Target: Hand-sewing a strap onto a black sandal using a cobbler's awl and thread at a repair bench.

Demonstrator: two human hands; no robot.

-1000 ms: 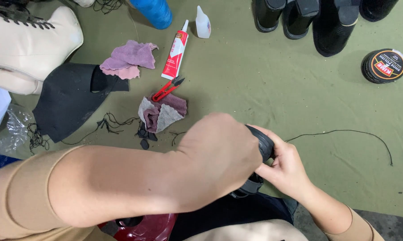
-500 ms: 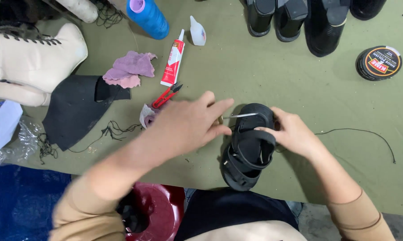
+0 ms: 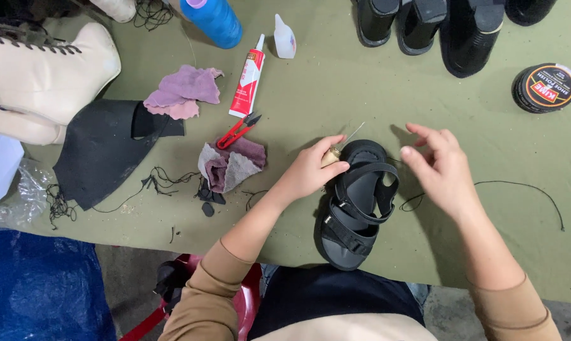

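Observation:
A black strapped sandal (image 3: 355, 208) lies on the olive-green table cover (image 3: 336, 88) in front of me, toe end away from me. My left hand (image 3: 314, 169) is closed around a wooden-handled awl (image 3: 337, 150) whose thin metal point juts up past the sandal's toe. My right hand (image 3: 438, 165) hovers just right of the sandal with fingers apart, holding nothing. A black thread (image 3: 519, 189) trails from the sandal's right side across the cover.
Red thread snips (image 3: 238, 131) and a grey-purple rag (image 3: 231, 165) lie left of my left hand. A glue tube (image 3: 248, 77), small white bottle (image 3: 284, 38), blue spool (image 3: 212, 20), black rubber sheet (image 3: 105, 148), cream boot (image 3: 45, 69), black shoes (image 3: 449, 25) and polish tin (image 3: 544, 87) ring the work area.
My left arm has drawn back from over the sandal and now grips the awl at its toe. My right hand has let go of the sandal and lifted off to the right.

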